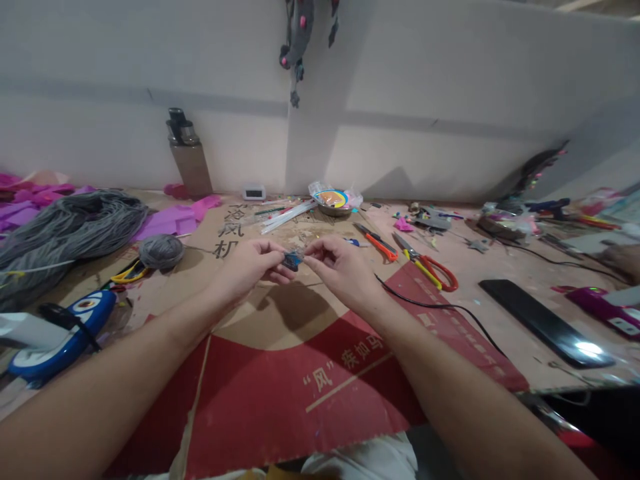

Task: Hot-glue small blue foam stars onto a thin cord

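My left hand (260, 261) is closed in a pinch on a small dark piece with bright blue on it (291, 260); its kind is too small to make out. From the other side, my right hand (337, 268) has thumb and forefinger pressed together at the right end of the same piece. Whatever lies between those right fingertips is hidden. Both hands are raised over a brown and red cardboard sheet (280, 400), and a shadow falls below them. Left of my left hand lies a ball of grey yarn (161, 252), with a strand running toward the hands.
Scissors (430, 265) and an orange utility knife (377, 243) lie to the right, near a black phone (545, 320) and a cable. A bowl (336, 209) stands at the back. Grey yarn (75, 223) fills the left. Another person's hand (620, 260) shows far right.
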Motion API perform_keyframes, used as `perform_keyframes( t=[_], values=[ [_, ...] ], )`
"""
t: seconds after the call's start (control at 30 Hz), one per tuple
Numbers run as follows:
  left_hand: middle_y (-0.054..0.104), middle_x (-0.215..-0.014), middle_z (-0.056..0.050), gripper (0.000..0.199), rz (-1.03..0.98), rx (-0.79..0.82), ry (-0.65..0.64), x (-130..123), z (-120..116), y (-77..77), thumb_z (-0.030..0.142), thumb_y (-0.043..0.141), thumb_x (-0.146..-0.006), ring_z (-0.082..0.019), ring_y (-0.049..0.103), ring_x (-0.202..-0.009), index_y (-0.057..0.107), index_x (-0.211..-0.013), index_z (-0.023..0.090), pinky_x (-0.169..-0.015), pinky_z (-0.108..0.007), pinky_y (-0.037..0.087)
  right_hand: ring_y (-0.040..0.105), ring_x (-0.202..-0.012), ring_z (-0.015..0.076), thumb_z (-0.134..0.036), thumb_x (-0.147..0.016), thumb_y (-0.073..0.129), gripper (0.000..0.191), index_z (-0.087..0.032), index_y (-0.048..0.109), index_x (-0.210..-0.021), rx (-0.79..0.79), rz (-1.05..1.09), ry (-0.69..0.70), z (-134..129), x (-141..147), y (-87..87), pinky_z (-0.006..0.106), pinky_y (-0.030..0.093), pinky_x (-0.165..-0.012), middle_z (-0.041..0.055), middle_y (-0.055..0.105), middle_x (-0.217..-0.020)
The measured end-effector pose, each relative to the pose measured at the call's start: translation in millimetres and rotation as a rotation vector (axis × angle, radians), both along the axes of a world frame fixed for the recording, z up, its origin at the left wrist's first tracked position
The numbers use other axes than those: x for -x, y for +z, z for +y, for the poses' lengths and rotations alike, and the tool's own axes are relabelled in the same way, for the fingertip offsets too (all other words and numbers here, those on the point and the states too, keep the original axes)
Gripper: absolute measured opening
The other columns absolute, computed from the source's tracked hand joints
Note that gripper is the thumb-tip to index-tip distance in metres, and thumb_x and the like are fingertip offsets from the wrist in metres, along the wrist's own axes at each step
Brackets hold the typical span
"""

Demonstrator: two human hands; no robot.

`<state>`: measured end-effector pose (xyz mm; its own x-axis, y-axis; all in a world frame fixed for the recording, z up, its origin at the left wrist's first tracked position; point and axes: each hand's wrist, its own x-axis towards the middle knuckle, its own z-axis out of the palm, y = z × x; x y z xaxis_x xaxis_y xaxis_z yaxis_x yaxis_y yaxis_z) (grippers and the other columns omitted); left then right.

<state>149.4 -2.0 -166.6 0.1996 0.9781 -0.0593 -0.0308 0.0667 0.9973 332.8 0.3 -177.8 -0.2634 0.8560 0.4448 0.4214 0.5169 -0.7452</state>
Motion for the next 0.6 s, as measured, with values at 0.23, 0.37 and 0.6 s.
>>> perform_keyframes(
  t=[0.23, 0.37, 0.6],
  values=[
    [0.069, -0.065, -0.010, 0.005, 0.052, -0.004, -0.007, -2.8, -2.6, 1.4, 0.016, 0.062, -0.073, -0.016, 0.066, -0.057, 0.061, -0.071, 0.012, -0.058, -0.027, 0.056, 0.056, -0.078, 0.0155, -0.024, -0.076, 0.068, 0.018, -0.019, 0.064, -0.094, -0.146, -0.163, -0.048, -6.4, -1.8, 7.9, 0.028, 0.043, -0.070, 0.0024, 0.062, -0.082],
    [0.070, -0.066, -0.009, 0.010, 0.063, 0.003, 0.011, -4.3, -2.6, 1.3, 0.013, 0.061, -0.072, -0.019, 0.068, -0.059, 0.063, -0.081, 0.012, -0.059, -0.030, 0.057, 0.055, -0.074, 0.0147, -0.019, -0.081, 0.062, 0.005, -0.019, 0.067, -0.080, -0.204, -0.225, -0.075, -8.4, -1.2, 11.1, 0.028, 0.042, -0.069, 0.0027, 0.062, -0.076],
    [0.070, -0.065, -0.009, 0.019, 0.076, 0.023, -0.038, -6.5, -3.9, 2.9, 0.014, 0.057, -0.072, -0.020, 0.070, -0.063, 0.066, -0.088, 0.012, -0.061, -0.030, 0.057, 0.053, -0.072, 0.0145, -0.019, -0.080, 0.062, 0.005, -0.018, 0.064, -0.075, -0.198, -0.235, -0.108, -6.4, -0.5, 8.5, 0.027, 0.040, -0.066, 0.0022, 0.060, -0.072]
  ],
)
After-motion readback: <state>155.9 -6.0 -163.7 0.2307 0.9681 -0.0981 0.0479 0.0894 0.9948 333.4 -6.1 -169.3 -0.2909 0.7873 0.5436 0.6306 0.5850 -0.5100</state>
